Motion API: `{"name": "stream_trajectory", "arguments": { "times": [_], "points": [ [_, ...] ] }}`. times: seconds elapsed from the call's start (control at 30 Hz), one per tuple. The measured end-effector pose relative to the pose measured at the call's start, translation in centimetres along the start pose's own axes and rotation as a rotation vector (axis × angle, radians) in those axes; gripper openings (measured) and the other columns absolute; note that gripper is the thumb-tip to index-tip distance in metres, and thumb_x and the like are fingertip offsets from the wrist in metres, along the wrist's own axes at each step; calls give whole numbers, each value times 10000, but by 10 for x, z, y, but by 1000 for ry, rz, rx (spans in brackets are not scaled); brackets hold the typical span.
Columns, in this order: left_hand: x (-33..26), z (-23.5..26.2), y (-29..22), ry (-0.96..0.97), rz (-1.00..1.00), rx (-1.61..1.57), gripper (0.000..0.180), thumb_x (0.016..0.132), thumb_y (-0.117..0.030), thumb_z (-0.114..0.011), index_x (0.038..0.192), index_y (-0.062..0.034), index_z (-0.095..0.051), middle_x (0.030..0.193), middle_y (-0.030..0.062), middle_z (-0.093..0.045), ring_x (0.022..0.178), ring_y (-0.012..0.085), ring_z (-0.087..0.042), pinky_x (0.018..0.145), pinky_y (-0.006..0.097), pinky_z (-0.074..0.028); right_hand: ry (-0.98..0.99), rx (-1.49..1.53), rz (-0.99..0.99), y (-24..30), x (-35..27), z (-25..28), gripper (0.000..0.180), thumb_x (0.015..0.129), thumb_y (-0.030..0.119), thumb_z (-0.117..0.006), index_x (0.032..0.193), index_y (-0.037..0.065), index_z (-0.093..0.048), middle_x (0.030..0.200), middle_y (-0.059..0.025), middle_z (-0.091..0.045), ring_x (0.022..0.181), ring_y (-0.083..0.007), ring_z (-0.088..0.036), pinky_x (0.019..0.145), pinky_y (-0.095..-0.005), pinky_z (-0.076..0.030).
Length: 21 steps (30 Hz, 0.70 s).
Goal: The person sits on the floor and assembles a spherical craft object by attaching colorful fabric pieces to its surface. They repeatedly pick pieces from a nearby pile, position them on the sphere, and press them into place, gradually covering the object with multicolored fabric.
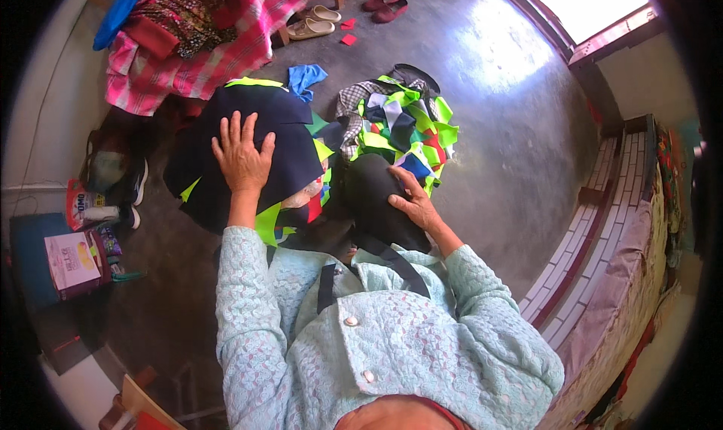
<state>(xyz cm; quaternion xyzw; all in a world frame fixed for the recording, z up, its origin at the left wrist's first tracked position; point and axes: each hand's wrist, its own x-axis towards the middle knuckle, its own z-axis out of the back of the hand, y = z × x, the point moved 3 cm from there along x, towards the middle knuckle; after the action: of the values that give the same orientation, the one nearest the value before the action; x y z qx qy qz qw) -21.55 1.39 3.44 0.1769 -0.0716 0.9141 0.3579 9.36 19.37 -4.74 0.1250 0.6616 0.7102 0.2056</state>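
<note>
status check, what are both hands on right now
Left hand flat, open on the dark navy cloth. Right hand open, resting on the black fabric bundle. Heap of neon green fabric scraps just beyond, not touched.

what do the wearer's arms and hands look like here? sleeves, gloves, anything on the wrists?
Both arms wear long sleeves of pale mint-blue fabric with a lacy, scalloped texture, reaching to the wrists. The left hand and right hand are bare: no gloves, and no rings, watch or bracelets that show. The garment front has small round white buttons.
</note>
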Motion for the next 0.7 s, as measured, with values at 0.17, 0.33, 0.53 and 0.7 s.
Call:
{"name": "stream_trajectory", "arguments": {
  "times": [0.17, 0.33, 0.53, 0.7],
  "points": [
    [0, 0, -1, 16, 0, 10, 499, 906, -458, -523, 1340, -215, -487, 1449, 75, -407, 1376, 299, -308, 1080, 557, -247, -139, 352, -414, -77, -18, 30, 431, 913, 316, -605, 1262, 66, -562, 979, -25, -632, 895, -120, -581, 812, -262, -463],
    [0, -1, -3, 22, 1, 5, 495, 906, -450, -521, 1341, -216, -487, 1449, 71, -405, 1381, 300, -300, 1089, 552, -230, -342, 447, -763, -168, -43, 56, 346, 916, 261, -590, 1197, 62, -560, 885, -36, -639, 726, -136, -611, 644, -287, -508],
    [0, -1, -3, 9, -9, -6, 489, 903, -428, -529, 1338, -209, -489, 1445, 69, -410, 1377, 298, -306, 1089, 546, -227, -337, 446, -732, -230, -37, 70, 350, 902, 214, -606, 1195, 37, -539, 864, -36, -623, 700, -129, -591, 602, -271, -496],
    [1, -1, -3, 4, -17, -18, 489, 891, -435, -532, 1325, -212, -500, 1427, 95, -429, 1361, 322, -333, 1082, 553, -231, -421, 494, -722, -243, -2, 61, 376, 888, 221, -630, 1208, 48, -535, 961, -42, -609, 745, -137, -596, 604, -270, -497]
  ]
}}
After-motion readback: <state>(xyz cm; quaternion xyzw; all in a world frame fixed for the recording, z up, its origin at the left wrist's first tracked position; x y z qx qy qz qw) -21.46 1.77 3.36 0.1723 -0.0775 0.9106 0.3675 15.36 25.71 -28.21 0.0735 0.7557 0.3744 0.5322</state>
